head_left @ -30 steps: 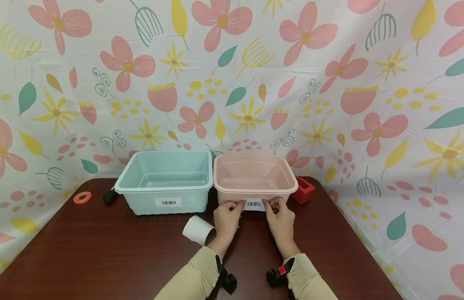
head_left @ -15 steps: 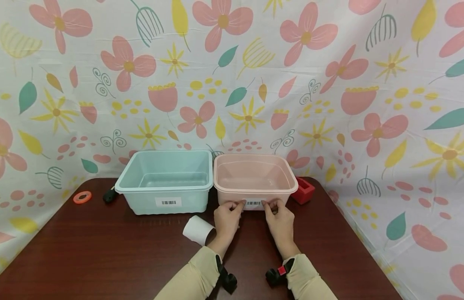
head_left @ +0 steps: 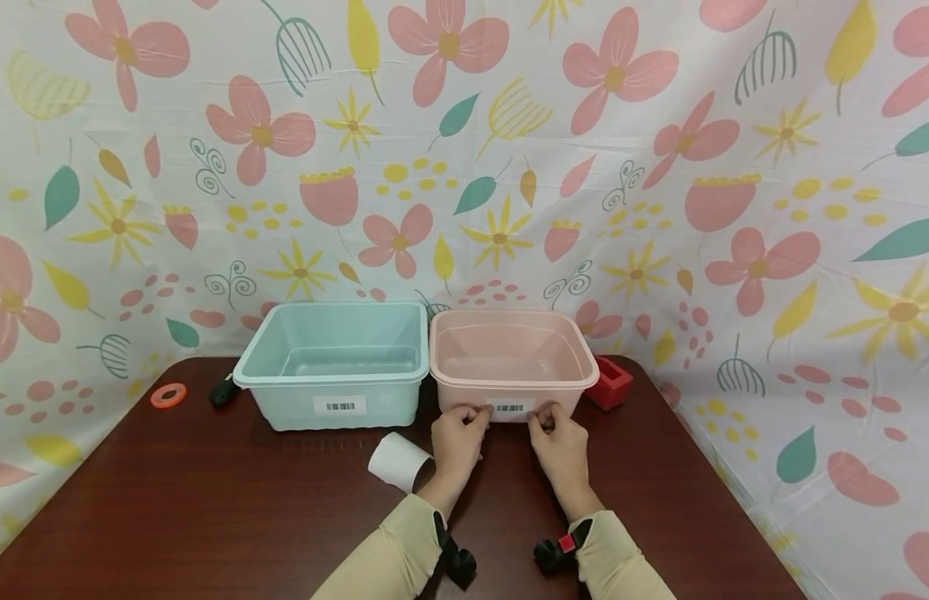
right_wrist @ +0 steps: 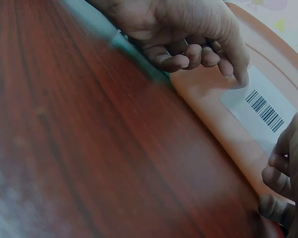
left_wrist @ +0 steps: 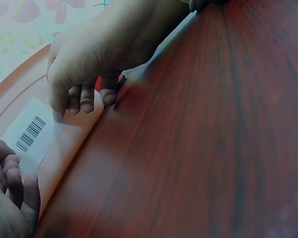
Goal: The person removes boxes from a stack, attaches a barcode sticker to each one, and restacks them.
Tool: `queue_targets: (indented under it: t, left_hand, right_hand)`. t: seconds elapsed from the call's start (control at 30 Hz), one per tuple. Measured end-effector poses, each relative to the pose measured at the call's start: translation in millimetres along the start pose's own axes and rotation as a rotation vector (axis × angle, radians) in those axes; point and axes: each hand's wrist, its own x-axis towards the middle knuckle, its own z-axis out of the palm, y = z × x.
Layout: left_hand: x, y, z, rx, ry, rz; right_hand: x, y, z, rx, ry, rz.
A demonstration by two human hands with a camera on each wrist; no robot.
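A white barcode label (head_left: 511, 407) lies flat on the front wall of a pink plastic bin (head_left: 509, 386). My left hand (head_left: 457, 442) is at its left end, the thumb on the label's edge in the right wrist view. At the other end is my right hand (head_left: 561, 446), its thumb tip touching near the label's right edge. The remaining fingers of both hands are loosely bent beneath the label. Close up, the left wrist view shows the barcode (left_wrist: 31, 134) between the two hands.
Left of the pink bin stands a light blue bin (head_left: 332, 367) with its own barcode label (head_left: 340, 406). A curled white paper (head_left: 397, 460) lies by my left wrist. A red box (head_left: 609, 383), an orange ring (head_left: 168, 395) and a dark-handled tool (head_left: 222, 391) sit farther back.
A second ago both hands pinched the label's ends, its lower edge hanging off the bin. It now lies flat on the wall, and the right thumb has slid slightly down its edge.
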Motion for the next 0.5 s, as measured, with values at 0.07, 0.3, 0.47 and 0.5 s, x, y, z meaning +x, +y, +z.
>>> queue_targets:
  t: [0.07,0.3,0.47,0.5]
  left_hand:
    - [0.1,-0.3,0.2,0.0,-0.009,-0.009]
    - [-0.3,0.3,0.0,-0.029,-0.024,-0.036]
    - [-0.8,1.6,-0.3,-0.042,-0.033,-0.05]
    - [-0.9,1.5,-0.4,-0.045,-0.035,-0.053]
  right_hand:
    - [-0.3,0.4,-0.3,-0.009,-0.012,0.01]
    - [0.0,0.7,-0.7,-0.03,-0.032,0.03]
    - [0.1,1.2,-0.4,-0.023,-0.038,0.042]
    - [0.1,1.2,-0.3,-0.022,-0.039,0.044]
